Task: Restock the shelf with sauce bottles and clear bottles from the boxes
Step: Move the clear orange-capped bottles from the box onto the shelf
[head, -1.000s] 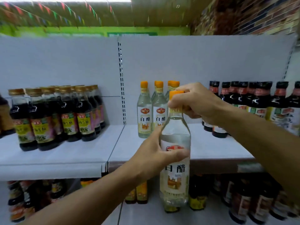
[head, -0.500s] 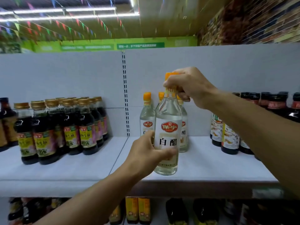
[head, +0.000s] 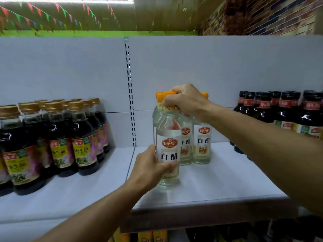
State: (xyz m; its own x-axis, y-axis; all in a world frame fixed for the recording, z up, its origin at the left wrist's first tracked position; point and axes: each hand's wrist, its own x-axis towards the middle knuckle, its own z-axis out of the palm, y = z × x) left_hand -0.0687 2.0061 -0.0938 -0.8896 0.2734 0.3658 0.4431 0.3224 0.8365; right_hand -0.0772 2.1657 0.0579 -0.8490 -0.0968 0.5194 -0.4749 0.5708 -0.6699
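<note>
Hands on both ends here: the left hand wraps the labelled body of the white vinegar bottle low down while the right hand pinches round its orange cap, a two-point hold that looks meant to keep the tall bottle upright. It stands on the white shelf, just in front of the other vinegar bottles, apparently starting a front row. Gold-capped soy sauce bottles sit to the left and black-capped dark sauce bottles to the right, so like goes with like.
</note>
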